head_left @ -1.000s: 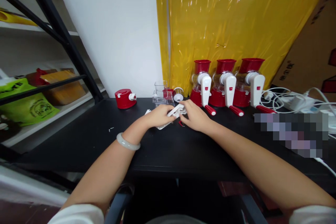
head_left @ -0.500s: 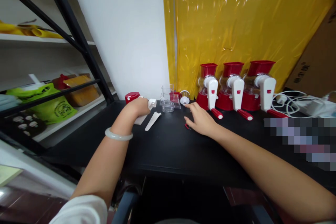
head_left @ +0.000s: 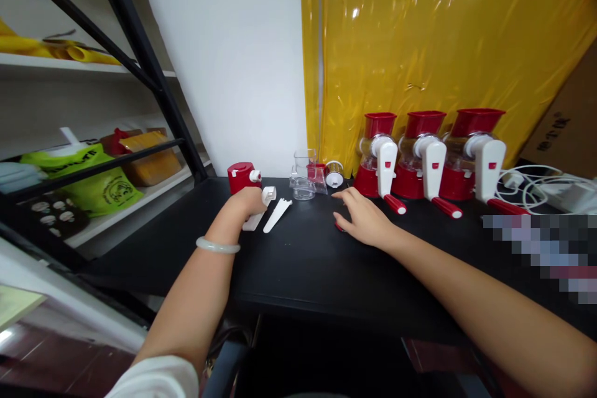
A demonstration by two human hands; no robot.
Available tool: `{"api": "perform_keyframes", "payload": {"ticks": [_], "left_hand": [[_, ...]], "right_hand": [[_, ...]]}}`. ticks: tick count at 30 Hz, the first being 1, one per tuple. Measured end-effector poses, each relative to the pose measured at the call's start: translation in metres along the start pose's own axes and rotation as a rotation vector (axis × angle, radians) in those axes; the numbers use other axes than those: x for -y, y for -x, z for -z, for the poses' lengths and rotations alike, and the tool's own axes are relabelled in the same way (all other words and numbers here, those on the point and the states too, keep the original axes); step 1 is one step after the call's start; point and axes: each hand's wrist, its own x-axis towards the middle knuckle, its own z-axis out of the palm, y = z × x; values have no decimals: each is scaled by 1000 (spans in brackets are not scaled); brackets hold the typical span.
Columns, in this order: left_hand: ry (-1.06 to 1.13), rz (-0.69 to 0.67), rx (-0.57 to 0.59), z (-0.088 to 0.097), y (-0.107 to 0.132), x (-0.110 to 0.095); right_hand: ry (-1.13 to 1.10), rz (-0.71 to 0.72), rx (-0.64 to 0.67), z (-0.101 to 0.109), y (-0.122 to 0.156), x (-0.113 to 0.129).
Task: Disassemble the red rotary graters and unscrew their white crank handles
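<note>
My left hand [head_left: 243, 204] rests on the black table [head_left: 298, 261] with its fingers closed round a white crank handle [head_left: 259, 209] whose round end pokes out to the right. A flat white plastic piece [head_left: 276, 216] lies just right of it. Behind my left hand stands a red base part [head_left: 240, 176]. My right hand [head_left: 362, 219] lies flat with fingers spread, covering a small red piece [head_left: 337, 226] at its left edge. A clear plastic housing [head_left: 304, 181] and a small metal drum [head_left: 334, 173] sit beyond both hands.
Three assembled red-and-white hand-crank grinders [head_left: 431, 158] line the back of the table before a yellow plastic sheet [head_left: 443, 43]. White cables [head_left: 536, 189] lie at right. A black metal shelf [head_left: 93, 161] with green bags stands to the left.
Both hands held white parts together at the table's middle; my left hand then carried the white handle leftward near the red base. My right hand let go and now lies flat.
</note>
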Motion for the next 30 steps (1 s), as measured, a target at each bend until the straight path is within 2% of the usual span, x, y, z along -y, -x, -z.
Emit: {"api": "perform_keyframes", "payload": {"ticks": [2,4,9,11,18,26,30], "left_hand": [[10,8,51,0,-1,-1],[2,7,36,0,-1,-1],[-42,-37,-260,-3,5,-9],[-77,-65,-301,-6,9,-17],[-225,-104,-161,-14,12,-32],[-222,-178,-179,-10,3,-22],[-226,-148,-195,-7,4,-17]], "right_hand": [[-6,5,5,0,0,0],[-10,6,8,0,0,0],[-3,5,18,1,0,1],[0,6,18,1,0,1],[0,5,29,0,0,1],[-1,-12,40,3,-1,2],[3,-6,37,3,-1,1]]}}
